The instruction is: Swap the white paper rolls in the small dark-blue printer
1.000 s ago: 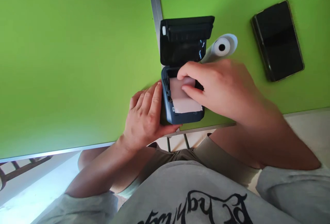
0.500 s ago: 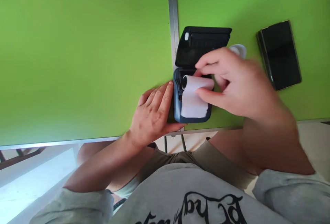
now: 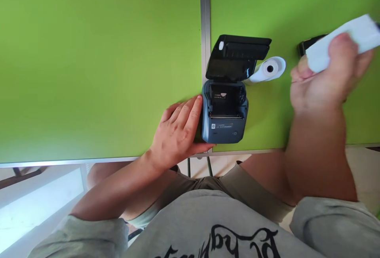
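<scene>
A small blue-grey portable printer [image 3: 225, 131] sits at the table's front edge with its black lid [image 3: 234, 58] flipped up. No roll shows in its dark paper bay [image 3: 227, 101]. My left hand [image 3: 178, 131] holds the printer by its near left corner, straight fingers along its side and thumb along its front edge. Off to the right, my right hand [image 3: 329, 75] is closed on a white paper roll [image 3: 347, 42], raised above the table and partly blurred. Beside the lid lies another white paper roll [image 3: 268, 69], its dark core hole showing and its outer end loose.
A black phone-like device [image 3: 311, 44] lies at the right, mostly hidden behind my right hand and the roll. The green table [image 3: 103, 52] has a metal seam strip [image 3: 205, 20] just left of the printer. Its front edge runs close to my lap.
My right hand has lifted the paper roll out of the printer and carried it right, over the black device. The left hand stays on the printer. The view has shifted slightly.
</scene>
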Demonstrator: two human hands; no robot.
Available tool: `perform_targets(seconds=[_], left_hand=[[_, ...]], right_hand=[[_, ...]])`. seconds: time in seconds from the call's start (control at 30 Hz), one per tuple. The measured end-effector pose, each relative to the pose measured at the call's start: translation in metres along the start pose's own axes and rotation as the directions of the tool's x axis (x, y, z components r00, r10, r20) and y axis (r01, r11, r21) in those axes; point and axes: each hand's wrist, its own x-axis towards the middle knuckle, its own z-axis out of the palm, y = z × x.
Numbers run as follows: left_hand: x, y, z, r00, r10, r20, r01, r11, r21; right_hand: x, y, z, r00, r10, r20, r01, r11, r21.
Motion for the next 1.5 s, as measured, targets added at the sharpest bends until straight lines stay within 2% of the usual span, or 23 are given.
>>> perform_targets(seconds=[0.1, 0.2, 0.27, 0.33, 0.43, 0.57, 0.63, 0.7, 0.77, 0.8, 0.83, 0.87, 0.9, 1.0, 1.07, 1.2, 1.37, 1.5], left_hand=[[0.001, 0.0, 0.0, 1.0, -0.005, 0.001, 0.005, 1.0, -0.014], [0.001, 0.0, 0.0, 1.0, -0.013, 0.008, 0.013, 1.0, -0.024], [0.001, 0.0, 0.0, 1.0, -0.018, 0.013, 0.018, 1.0, -0.025], [0.0, 0.0, 0.001, 1.0, -0.017, 0.011, 0.017, 1.0, -0.025], [0.0, 0.0, 0.001, 1.0, -0.013, 0.001, 0.013, 1.0, -0.026], [0.0, -0.001, 0.001, 1.0, -0.015, 0.008, 0.015, 0.999, -0.029], [0.0, -0.001, 0.0, 1.0, -0.017, 0.009, 0.018, 1.0, -0.023], [0.001, 0.0, 0.0, 1.0, -0.019, 0.011, 0.019, 1.0, -0.018], [0.001, 0.0, -0.001, 1.0, -0.016, 0.011, 0.016, 1.0, -0.013], [0.002, 0.0, -0.001, 1.0, -0.014, 0.011, 0.014, 1.0, -0.011], [0.002, 0.0, 0.0, 1.0, -0.011, 0.011, 0.011, 1.0, -0.009], [0.002, 0.0, 0.0, 1.0, -0.009, 0.011, 0.009, 1.0, -0.007], [0.002, 0.0, 0.0, 1.0, -0.01, 0.008, 0.01, 1.0, -0.005], [0.002, 0.0, 0.0, 1.0, -0.014, -0.002, 0.014, 1.0, -0.006], [0.002, 0.0, 0.001, 1.0, -0.014, -0.006, 0.014, 1.0, -0.009], [0.001, 0.0, 0.001, 1.0, -0.014, 0.001, 0.014, 1.0, -0.018], [0.001, 0.0, 0.0, 1.0, -0.021, 0.0, 0.021, 0.999, -0.036], [0.002, 0.0, 0.0, 1.0, -0.012, 0.005, 0.012, 1.0, -0.018]], right_hand=[[-0.008, 0.002, 0.013, 0.995, -0.003, -0.104, -0.002, 0.999, -0.053], [-0.011, -0.002, 0.024, 0.964, -0.14, -0.226, 0.099, 0.978, -0.185], [-0.01, -0.002, 0.027, 0.953, -0.231, -0.197, 0.178, 0.951, -0.254], [-0.007, 0.001, 0.027, 0.957, -0.267, -0.109, 0.227, 0.93, -0.288], [-0.006, 0.007, 0.023, 0.962, -0.271, -0.019, 0.254, 0.921, -0.296], [-0.009, 0.004, 0.022, 0.977, -0.212, 0.022, 0.205, 0.91, -0.361], [-0.013, -0.002, 0.022, 0.972, -0.236, 0.005, 0.217, 0.886, -0.41], [-0.019, -0.007, 0.023, 0.923, -0.373, -0.093, 0.298, 0.847, -0.44], [-0.027, -0.014, 0.024, 0.819, -0.543, -0.185, 0.412, 0.782, -0.468], [-0.031, -0.018, 0.025, 0.778, -0.602, -0.181, 0.464, 0.744, -0.481], [-0.035, -0.022, 0.027, 0.757, -0.637, -0.148, 0.502, 0.711, -0.492], [-0.039, -0.027, 0.028, 0.758, -0.646, -0.089, 0.525, 0.687, -0.503], [-0.043, -0.032, 0.03, 0.781, -0.624, -0.012, 0.529, 0.671, -0.519], [-0.049, -0.044, 0.036, 0.868, -0.465, 0.174, 0.472, 0.664, -0.58], [-0.049, -0.045, 0.038, 0.904, -0.361, 0.23, 0.424, 0.681, -0.597], [-0.046, -0.04, 0.039, 0.928, -0.292, 0.232, 0.373, 0.716, -0.59], [-0.044, -0.04, 0.04, 0.932, -0.235, 0.277, 0.362, 0.661, -0.657], [-0.046, -0.041, 0.039, 0.937, -0.256, 0.239, 0.349, 0.72, -0.599]])
